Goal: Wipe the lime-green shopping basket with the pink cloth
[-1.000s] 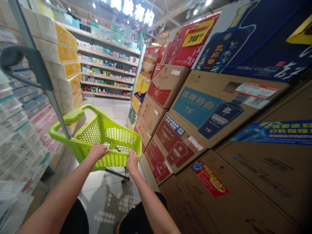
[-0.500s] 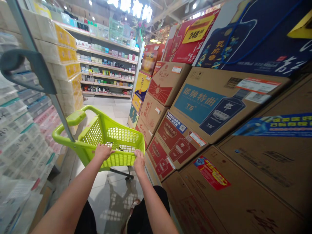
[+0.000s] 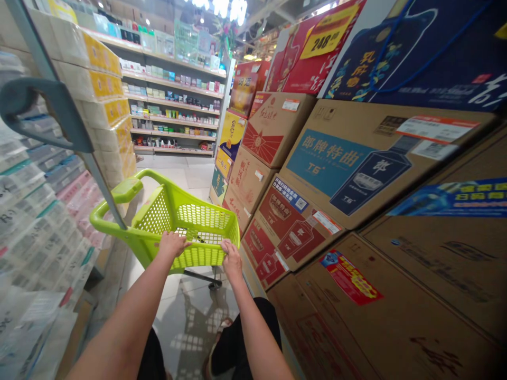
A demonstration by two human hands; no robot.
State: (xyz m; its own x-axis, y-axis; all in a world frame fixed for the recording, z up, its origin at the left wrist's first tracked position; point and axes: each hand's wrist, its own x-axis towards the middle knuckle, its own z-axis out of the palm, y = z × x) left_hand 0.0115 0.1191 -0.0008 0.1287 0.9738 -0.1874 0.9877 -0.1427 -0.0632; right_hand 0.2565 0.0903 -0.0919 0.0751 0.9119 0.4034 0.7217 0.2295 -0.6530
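A lime-green plastic shopping basket cart [image 3: 202, 257] with perforated walls stands on the floor in front of me. My left hand [image 3: 172, 246] is closed over the middle of its near rim, fingers bent over the edge. Farther right on that same rim, close to the corner, my right hand [image 3: 231, 256] grips with the thumb on top. A long grey pull handle [image 3: 71, 116] rises from the cart's left end and leans up to the left. No goods are visible inside the basket. A caster shows beneath it.
Cardboard liquor cartons [image 3: 336, 169] are stacked close along my right, topped by gift boxes [image 3: 412, 58]. On the left stand piles of wrapped paper packs [image 3: 43, 227] and yellow-and-white packs [image 3: 95, 79]. Shelves of small goods [image 3: 174, 100] cross the aisle's far end.
The cart and both hands on its rim have shifted slightly right in view. The carton stack appears marginally nearer. My grip on the rim stays the same.
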